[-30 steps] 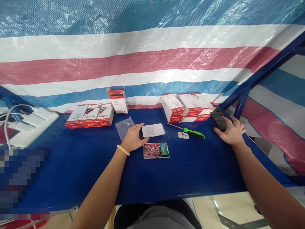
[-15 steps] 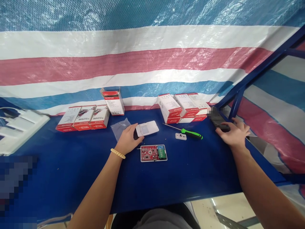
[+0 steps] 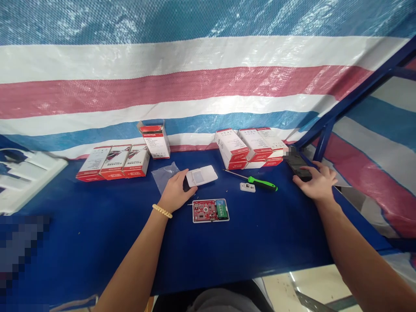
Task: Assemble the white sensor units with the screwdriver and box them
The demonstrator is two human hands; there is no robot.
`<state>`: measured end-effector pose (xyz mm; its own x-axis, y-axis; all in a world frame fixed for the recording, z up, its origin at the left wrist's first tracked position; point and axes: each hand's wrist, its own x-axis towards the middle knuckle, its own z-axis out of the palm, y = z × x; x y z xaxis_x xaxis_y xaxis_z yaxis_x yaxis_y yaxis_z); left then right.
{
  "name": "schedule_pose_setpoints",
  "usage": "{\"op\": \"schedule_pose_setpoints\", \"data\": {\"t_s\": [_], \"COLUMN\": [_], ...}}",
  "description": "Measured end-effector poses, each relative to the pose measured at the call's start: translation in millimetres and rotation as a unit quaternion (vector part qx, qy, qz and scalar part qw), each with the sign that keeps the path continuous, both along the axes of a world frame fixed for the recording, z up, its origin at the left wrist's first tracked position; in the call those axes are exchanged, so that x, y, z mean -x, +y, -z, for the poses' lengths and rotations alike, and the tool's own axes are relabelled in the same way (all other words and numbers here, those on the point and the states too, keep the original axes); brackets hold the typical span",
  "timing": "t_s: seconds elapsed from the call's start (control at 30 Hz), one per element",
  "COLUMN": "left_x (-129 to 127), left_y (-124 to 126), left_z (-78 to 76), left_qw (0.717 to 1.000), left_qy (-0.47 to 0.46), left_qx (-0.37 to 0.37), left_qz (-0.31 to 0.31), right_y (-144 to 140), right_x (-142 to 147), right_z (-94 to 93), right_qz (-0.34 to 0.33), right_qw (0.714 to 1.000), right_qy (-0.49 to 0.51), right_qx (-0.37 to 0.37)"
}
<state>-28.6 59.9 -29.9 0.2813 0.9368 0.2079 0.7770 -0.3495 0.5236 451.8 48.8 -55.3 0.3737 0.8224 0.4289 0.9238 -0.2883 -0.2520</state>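
My left hand [image 3: 176,189] is closed around the left end of a white plastic cover [image 3: 208,174] with a pale square window. A clear plastic bag [image 3: 162,174] lies beside that hand. Just in front of it sits an opened detector half [image 3: 204,211], showing a red circuit board and a green battery. At the far right, my right hand [image 3: 320,182] has its thumb and index finger on the near end of a black flat device [image 3: 296,162], the other fingers spread. Between the hands lie a green-handled screwdriver [image 3: 263,183] and a small white plastic bracket [image 3: 247,187].
Red-and-white boxes [image 3: 113,162] stand in a row at the back left, near an upright opened box [image 3: 158,145]. More boxes [image 3: 232,147] are stacked at the back right. A white power strip [image 3: 42,177] lies left; a blue metal frame [image 3: 321,138] rises right.
My right hand has shifted very slightly left at the black device. My left hand keeps hold of the white cover. The view has moved a little.
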Motion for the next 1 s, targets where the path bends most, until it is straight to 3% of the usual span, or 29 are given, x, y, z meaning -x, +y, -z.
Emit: {"op": "schedule_pose_setpoints", "data": {"t_s": [0.2, 0.87, 1.0], "left_x": [0.2, 0.5, 0.3], "left_y": [-0.6, 1.2, 0.3], "left_z": [0.5, 3.9, 2.8], "left_qw": [1.000, 1.000, 1.000], "left_qy": [-0.002, 0.004, 0.002], "left_qx": [0.004, 0.001, 0.001], "left_qz": [-0.003, -0.003, -0.003], "right_y": [4.8, 5.6, 5.0], "right_x": [-2.7, -0.5, -1.7], "right_z": [-0.6, -2.6, 0.1], "right_qz": [0.073, 0.095, 0.084], "right_qw": [0.996, 0.992, 0.995], "right_qy": [0.032, 0.052, 0.040], "right_qx": [0.027, 0.062, 0.034]}}
